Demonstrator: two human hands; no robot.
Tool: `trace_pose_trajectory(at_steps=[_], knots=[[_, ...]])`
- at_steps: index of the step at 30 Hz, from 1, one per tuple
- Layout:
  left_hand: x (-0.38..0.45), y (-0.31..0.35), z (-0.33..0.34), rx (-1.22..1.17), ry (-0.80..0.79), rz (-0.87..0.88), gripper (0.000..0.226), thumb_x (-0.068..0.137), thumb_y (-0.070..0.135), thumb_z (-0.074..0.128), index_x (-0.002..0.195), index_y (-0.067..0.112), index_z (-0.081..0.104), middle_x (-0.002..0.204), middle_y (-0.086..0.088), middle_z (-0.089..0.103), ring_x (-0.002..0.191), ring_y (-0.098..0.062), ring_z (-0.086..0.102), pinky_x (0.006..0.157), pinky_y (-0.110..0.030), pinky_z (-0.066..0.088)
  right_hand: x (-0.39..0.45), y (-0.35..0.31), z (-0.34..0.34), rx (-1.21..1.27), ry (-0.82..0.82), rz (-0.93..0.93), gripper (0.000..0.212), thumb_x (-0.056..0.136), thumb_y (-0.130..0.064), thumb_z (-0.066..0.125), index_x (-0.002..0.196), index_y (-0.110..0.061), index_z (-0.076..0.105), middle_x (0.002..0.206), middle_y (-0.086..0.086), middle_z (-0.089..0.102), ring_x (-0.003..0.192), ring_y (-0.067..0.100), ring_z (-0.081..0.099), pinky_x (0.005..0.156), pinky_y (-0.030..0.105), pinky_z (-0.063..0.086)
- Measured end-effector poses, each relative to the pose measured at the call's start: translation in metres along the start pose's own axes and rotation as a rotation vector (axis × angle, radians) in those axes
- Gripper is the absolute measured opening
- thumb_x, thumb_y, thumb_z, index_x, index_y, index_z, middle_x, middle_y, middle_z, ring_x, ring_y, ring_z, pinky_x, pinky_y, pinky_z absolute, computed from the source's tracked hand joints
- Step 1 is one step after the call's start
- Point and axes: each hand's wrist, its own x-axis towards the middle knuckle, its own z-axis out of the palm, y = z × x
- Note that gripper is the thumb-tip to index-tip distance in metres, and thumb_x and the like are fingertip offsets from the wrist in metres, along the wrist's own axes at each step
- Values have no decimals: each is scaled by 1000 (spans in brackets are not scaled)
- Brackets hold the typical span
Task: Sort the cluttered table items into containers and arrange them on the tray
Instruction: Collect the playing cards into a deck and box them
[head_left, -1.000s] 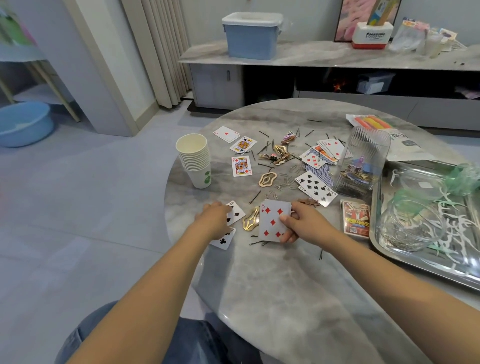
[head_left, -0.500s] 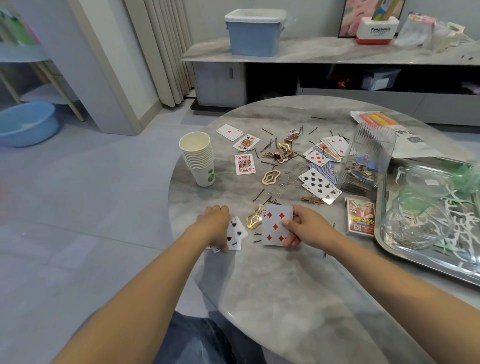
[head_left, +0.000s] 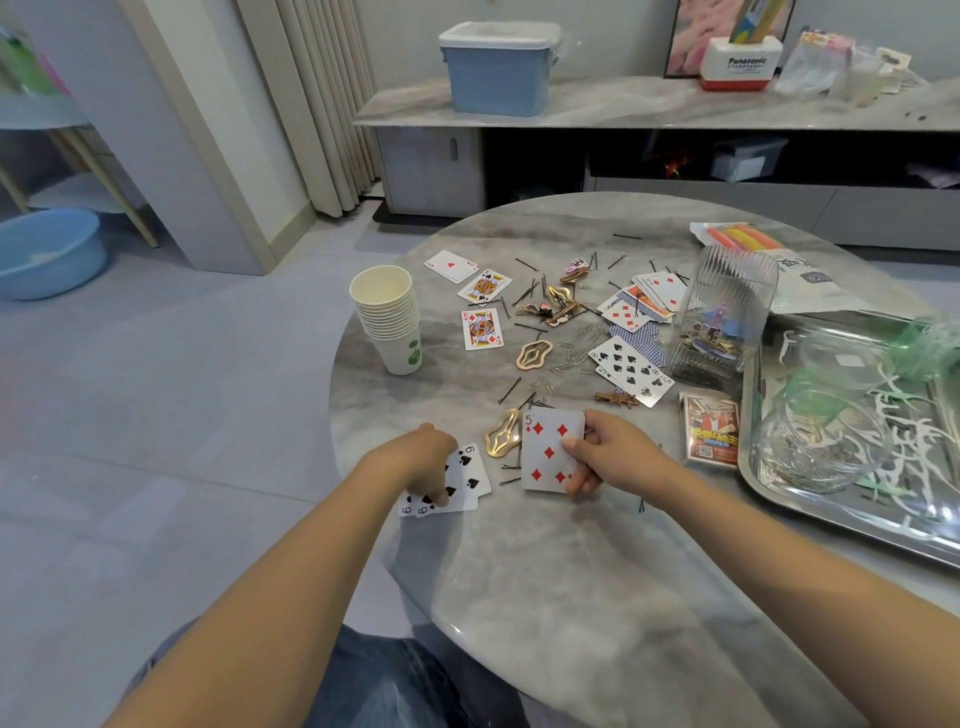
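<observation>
My right hand (head_left: 608, 452) holds a small stack of playing cards (head_left: 545, 449) with the five of diamonds on top, just above the table. My left hand (head_left: 423, 462) pinches two black-suit cards (head_left: 465, 480) at the table's near left edge. A gold hair clip (head_left: 503, 434) lies between the two hands. More cards (head_left: 631, 371) lie scattered farther back, among hair clips, paper clips and bobby pins (head_left: 563, 358). The metal tray (head_left: 769, 483) sits at the right with a glass bowl (head_left: 826, 441) on it.
A stack of paper cups (head_left: 389, 319) stands at the left of the marble table (head_left: 545, 571). A clear ribbed jar (head_left: 719, 317) and a card box (head_left: 710, 434) sit beside the tray. Green and white paper shreds cover the tray. A snack bag (head_left: 800, 280) lies at the back.
My left hand has gathered the two black-suit cards together and drawn them toward the table's near edge. My right hand keeps its stack in about the same place.
</observation>
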Motion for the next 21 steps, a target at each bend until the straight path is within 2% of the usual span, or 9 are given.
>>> trace_pose_trajectory(at_steps=[4,7,11,14,16,18,19,20,21], knots=[[-3,7,-7,-239,43,52,34,90,24,60,119,10,49,122,-5,55,102,-22,54,79,-29,44,-2,3,-5,73,-19,81,16,97,-12,45,111,-8,52,79,9,67,52,18,65,50,25,52],[-3,19,-12,-719,-21,123,31,93,14,56,123,9,51,124,-6,60,108,-23,59,94,-35,48,-4,7,-12,92,-4,118,15,97,-10,45,110,-7,53,80,12,67,48,14,63,49,23,50],[-2,51,-8,-1030,-8,198,32,95,11,53,126,9,48,122,-5,61,104,-19,60,78,-27,51,-11,4,-21,381,-60,98,12,98,-9,45,102,-7,56,70,10,67,44,10,59,44,19,48],[4,70,-5,-1065,79,212,42,93,11,56,128,21,35,119,0,56,107,-19,57,71,-25,50,-15,2,-28,534,-56,55,19,101,-16,39,99,-8,56,63,6,65,46,12,57,45,19,46],[5,82,-4,-999,107,240,42,92,14,57,128,22,36,124,1,56,111,-20,55,87,-35,50,-19,3,-35,570,-44,28,28,102,-25,35,102,-7,56,69,8,64,49,14,57,48,21,45],[8,97,-4,-912,135,281,39,94,17,53,130,17,39,124,-2,58,107,-16,55,93,-30,47,-24,6,-41,447,-31,-12,28,101,-30,36,100,-9,55,71,9,61,52,13,59,50,21,45],[8,108,-5,-882,137,292,37,96,16,50,130,16,38,119,-2,58,100,-13,54,85,-20,46,-25,8,-45,328,1,-36,24,100,-29,39,100,-10,53,69,9,60,52,12,59,52,21,45],[8,114,-4,-870,132,292,36,97,16,47,131,15,36,116,-2,58,96,-11,53,79,-17,46,-25,11,-45,212,48,-58,20,99,-28,42,101,-10,53,65,7,60,52,11,59,53,23,46],[12,122,-2,-872,116,294,37,97,16,46,132,15,34,118,-3,57,100,-13,52,81,-20,45,-23,15,-49,123,117,-74,17,99,-25,44,103,-11,53,62,6,61,52,12,59,56,26,47]])
